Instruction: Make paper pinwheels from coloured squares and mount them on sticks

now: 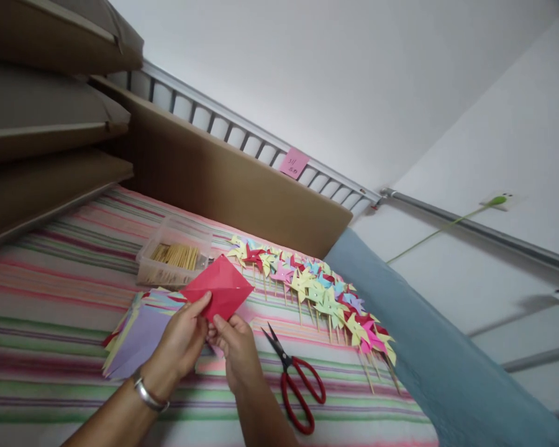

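Note:
A square of red paper [223, 287], turned like a diamond and with a crease across it, is held up between both hands. My left hand [189, 332] pinches its lower left edge, thumb on top. At the bottom corner, my right hand [235, 341] grips the same sheet between thumb and fingers. Beside my left hand lies a stack of coloured paper squares [140, 341], a purple one on top. Scissors with red handles [289, 366] rest on the striped cloth to the right of my right hand, blades slightly apart.
Many paper pinwheels on sticks [307, 285] lie in rows at the right. Behind the stack stands a clear plastic box [149, 267] of thin wooden sticks [177, 254]. A brown board [242, 180] borders the striped cloth [37, 298] at the back; shelf-like boards [51, 136] rise at the left.

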Action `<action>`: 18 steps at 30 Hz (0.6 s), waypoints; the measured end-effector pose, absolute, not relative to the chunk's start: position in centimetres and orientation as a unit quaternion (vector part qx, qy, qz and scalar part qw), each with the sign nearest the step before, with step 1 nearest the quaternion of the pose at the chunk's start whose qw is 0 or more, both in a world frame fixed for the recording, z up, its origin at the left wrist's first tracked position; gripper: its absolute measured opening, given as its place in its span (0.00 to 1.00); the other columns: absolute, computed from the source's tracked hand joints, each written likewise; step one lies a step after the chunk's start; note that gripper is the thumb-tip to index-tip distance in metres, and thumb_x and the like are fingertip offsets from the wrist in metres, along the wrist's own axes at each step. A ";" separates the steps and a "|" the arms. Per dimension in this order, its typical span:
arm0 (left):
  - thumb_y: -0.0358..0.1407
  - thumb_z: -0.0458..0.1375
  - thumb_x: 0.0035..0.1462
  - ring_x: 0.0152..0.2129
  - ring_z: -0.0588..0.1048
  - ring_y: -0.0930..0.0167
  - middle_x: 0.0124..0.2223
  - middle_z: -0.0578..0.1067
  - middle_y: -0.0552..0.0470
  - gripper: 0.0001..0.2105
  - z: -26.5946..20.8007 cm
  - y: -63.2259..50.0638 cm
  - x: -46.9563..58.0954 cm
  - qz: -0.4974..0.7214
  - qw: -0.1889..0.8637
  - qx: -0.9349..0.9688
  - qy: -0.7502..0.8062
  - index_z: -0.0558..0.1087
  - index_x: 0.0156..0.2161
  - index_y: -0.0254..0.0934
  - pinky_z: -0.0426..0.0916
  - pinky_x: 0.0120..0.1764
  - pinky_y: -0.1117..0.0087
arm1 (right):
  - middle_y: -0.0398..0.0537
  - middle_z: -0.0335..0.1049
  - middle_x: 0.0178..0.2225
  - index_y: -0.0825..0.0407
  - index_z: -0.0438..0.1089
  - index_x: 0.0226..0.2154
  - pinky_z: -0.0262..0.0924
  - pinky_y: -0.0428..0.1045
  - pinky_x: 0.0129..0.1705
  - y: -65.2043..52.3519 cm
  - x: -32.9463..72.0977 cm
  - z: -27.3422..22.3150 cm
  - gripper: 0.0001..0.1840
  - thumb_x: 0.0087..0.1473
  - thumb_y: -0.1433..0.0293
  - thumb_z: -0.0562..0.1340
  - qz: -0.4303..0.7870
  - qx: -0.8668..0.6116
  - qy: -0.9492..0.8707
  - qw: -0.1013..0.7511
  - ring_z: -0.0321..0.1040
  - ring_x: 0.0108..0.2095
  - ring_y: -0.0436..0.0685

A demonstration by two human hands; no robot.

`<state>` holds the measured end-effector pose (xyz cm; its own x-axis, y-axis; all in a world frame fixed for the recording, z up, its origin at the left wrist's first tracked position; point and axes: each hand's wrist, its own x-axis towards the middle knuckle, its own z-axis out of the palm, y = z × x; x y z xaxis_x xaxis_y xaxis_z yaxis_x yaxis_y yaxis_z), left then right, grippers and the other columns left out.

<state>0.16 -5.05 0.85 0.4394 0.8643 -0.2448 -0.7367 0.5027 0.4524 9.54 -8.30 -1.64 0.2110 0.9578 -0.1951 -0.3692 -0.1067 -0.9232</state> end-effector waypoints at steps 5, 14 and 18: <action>0.38 0.64 0.45 0.17 0.70 0.71 0.20 0.73 0.53 0.09 -0.2 -4.8 2.3 0.487 0.818 0.179 0.248 0.72 0.26 0.33 0.64 0.23 0.70 | 0.43 0.69 0.19 0.58 0.70 0.24 0.56 0.44 0.27 -7.7 11.7 -2.6 0.17 0.32 0.65 0.72 0.586 -0.465 -0.268 0.608 0.62 0.21 0.48; 0.37 0.64 0.45 0.24 0.74 0.68 0.25 0.76 0.51 0.09 -0.7 -3.9 5.1 0.496 0.797 0.195 0.286 0.73 0.29 0.32 0.66 0.27 0.70 | 0.42 0.68 0.18 0.58 0.72 0.23 0.54 0.44 0.26 -6.5 14.9 -3.5 0.15 0.30 0.67 0.72 0.648 -0.425 -0.254 0.580 0.61 0.19 0.47; 0.37 0.64 0.44 0.21 0.73 0.69 0.24 0.76 0.51 0.09 -1.0 -3.6 5.5 0.483 0.787 0.193 0.332 0.72 0.27 0.32 0.66 0.25 0.69 | 0.43 0.69 0.18 0.59 0.71 0.22 0.55 0.44 0.25 -6.1 15.6 -4.0 0.15 0.31 0.66 0.72 0.648 -0.443 -0.281 0.552 0.62 0.19 0.47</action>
<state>5.51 -3.56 -1.01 0.3130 0.8880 -0.3368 -0.6311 0.4594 0.6250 15.58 -6.12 -3.97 0.0020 0.9649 -0.2628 -0.4666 -0.2315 -0.8536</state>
